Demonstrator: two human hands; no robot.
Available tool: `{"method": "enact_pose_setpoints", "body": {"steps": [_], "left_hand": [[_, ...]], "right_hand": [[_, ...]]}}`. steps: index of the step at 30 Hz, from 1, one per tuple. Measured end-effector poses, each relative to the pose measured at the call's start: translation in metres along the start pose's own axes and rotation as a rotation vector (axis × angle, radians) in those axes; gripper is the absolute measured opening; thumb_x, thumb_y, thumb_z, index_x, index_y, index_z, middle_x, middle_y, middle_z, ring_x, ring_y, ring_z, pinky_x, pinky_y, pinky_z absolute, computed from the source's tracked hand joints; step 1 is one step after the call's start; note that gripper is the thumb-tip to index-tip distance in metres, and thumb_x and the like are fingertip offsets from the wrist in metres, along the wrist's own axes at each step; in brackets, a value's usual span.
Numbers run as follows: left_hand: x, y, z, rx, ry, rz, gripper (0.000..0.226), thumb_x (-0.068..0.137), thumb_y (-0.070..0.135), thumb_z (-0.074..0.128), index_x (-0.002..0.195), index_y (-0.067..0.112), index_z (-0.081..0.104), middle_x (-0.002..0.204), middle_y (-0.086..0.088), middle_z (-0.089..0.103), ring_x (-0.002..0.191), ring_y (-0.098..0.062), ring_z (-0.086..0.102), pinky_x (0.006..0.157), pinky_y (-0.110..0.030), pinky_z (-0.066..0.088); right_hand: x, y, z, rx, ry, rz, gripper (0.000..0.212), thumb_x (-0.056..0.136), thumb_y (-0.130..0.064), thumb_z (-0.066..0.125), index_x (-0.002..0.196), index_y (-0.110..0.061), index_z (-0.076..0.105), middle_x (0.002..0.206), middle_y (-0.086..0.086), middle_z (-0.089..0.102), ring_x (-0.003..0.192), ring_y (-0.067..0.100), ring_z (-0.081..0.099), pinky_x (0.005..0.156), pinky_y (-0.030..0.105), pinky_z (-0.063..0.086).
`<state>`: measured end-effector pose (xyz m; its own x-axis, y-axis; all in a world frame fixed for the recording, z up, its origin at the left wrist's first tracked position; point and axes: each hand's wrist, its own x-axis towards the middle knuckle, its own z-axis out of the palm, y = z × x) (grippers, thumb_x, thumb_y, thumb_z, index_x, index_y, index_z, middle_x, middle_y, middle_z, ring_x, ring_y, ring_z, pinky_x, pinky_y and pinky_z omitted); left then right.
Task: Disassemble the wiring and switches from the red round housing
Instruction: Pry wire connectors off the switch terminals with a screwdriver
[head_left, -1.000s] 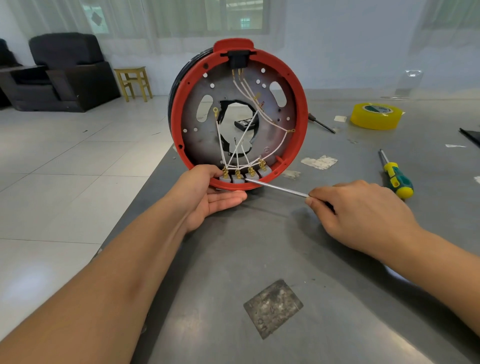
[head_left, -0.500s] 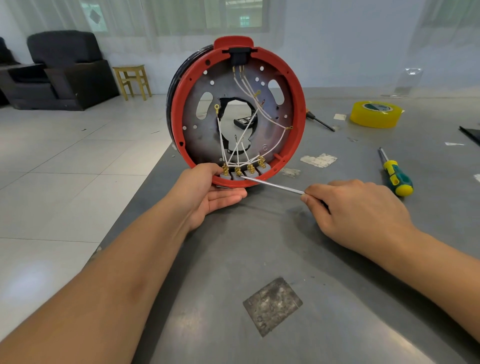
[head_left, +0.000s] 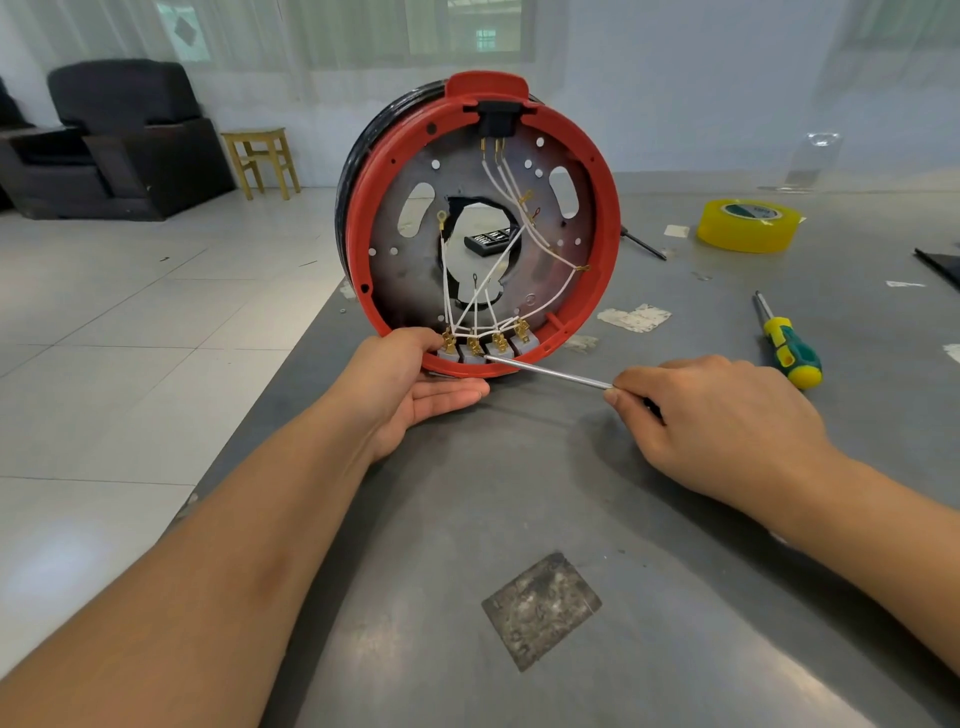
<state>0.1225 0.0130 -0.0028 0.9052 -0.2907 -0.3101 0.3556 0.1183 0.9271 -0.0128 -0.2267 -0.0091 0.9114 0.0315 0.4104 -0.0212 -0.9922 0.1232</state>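
The red round housing (head_left: 602, 270) stands on edge on the grey table (head_left: 519, 499), its open side facing me. White wires (head_left: 540, 239) cross its metal plate down to several grey switches (head_left: 485, 351) with brass terminals along the bottom rim. My left hand (head_left: 410, 387) holds the lower left rim, thumb by the leftmost switch, fingers under the rim. My right hand (head_left: 711, 421) pinches a thin metal screwdriver (head_left: 550, 370) whose tip touches the switch row.
A green-and-yellow screwdriver (head_left: 789, 348) lies to the right, a yellow tape roll (head_left: 748, 226) behind it. Another black-handled tool (head_left: 644, 245) lies beyond the housing. A dull metal plate (head_left: 540, 608) lies near me. The table's left edge drops to a tiled floor.
The thin screwdriver's tip has slid slightly left along the switch row. The housing and my left hand have barely shifted.
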Motion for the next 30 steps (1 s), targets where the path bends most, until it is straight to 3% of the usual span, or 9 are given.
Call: {"method": "enact_pose_setpoints", "body": {"steps": [8, 14, 18, 21, 24, 30], "left_hand": [[-0.004, 0.0, 0.004, 0.032, 0.009, 0.025, 0.022, 0.108, 0.011, 0.051, 0.123, -0.003, 0.054, 0.089, -0.028, 0.078, 0.077, -0.038, 0.08, 0.054, -0.031, 0.062], [-0.007, 0.001, 0.005, 0.079, 0.004, 0.045, 0.018, 0.106, 0.009, 0.053, 0.119, -0.002, 0.056, 0.088, -0.028, 0.078, 0.076, -0.039, 0.079, 0.054, -0.032, 0.062], [-0.006, 0.001, 0.003, 0.081, -0.007, 0.032, 0.02, 0.105, 0.009, 0.053, 0.121, -0.004, 0.056, 0.088, -0.027, 0.078, 0.076, -0.039, 0.08, 0.054, -0.032, 0.062], [-0.006, 0.001, 0.002, 0.06, -0.019, 0.021, 0.026, 0.105, 0.008, 0.053, 0.127, -0.005, 0.055, 0.091, -0.028, 0.078, 0.078, -0.04, 0.079, 0.054, -0.033, 0.063], [-0.006, 0.002, 0.002, 0.055, -0.023, 0.002, 0.027, 0.105, 0.009, 0.053, 0.128, -0.005, 0.054, 0.091, -0.029, 0.078, 0.079, -0.039, 0.08, 0.054, -0.033, 0.063], [-0.008, 0.005, 0.001, 0.044, -0.023, -0.035, 0.022, 0.107, 0.011, 0.049, 0.12, -0.005, 0.058, 0.092, -0.027, 0.078, 0.081, -0.036, 0.08, 0.055, -0.033, 0.063]], "right_hand": [[0.005, 0.005, -0.005, -0.002, -0.102, -0.006, 0.044, 0.099, -0.062, 0.024, 0.109, -0.044, 0.062, 0.077, -0.014, 0.061, 0.067, 0.013, 0.056, 0.044, 0.023, 0.031], [0.008, 0.011, -0.009, 0.21, -0.254, 0.067, 0.035, 0.1, -0.06, 0.038, 0.106, -0.043, 0.068, 0.081, -0.013, 0.067, 0.077, 0.015, 0.061, 0.06, 0.033, 0.053], [0.005, 0.009, -0.006, 0.117, -0.192, 0.07, 0.038, 0.1, -0.062, 0.033, 0.107, -0.044, 0.065, 0.072, -0.016, 0.057, 0.071, 0.014, 0.056, 0.049, 0.027, 0.042], [0.002, 0.005, -0.005, 0.016, -0.105, 0.031, 0.045, 0.098, -0.064, 0.023, 0.112, -0.047, 0.062, 0.08, -0.015, 0.059, 0.068, 0.015, 0.052, 0.044, 0.022, 0.027], [-0.001, 0.003, -0.002, -0.031, -0.029, 0.008, 0.055, 0.095, -0.065, 0.013, 0.111, -0.046, 0.061, 0.089, -0.014, 0.064, 0.073, 0.02, 0.062, 0.045, 0.022, 0.027], [-0.003, -0.001, -0.004, -0.129, 0.079, -0.022, 0.056, 0.1, -0.061, 0.016, 0.106, -0.041, 0.067, 0.083, -0.012, 0.062, 0.063, 0.021, 0.061, 0.045, 0.021, 0.02]]}}
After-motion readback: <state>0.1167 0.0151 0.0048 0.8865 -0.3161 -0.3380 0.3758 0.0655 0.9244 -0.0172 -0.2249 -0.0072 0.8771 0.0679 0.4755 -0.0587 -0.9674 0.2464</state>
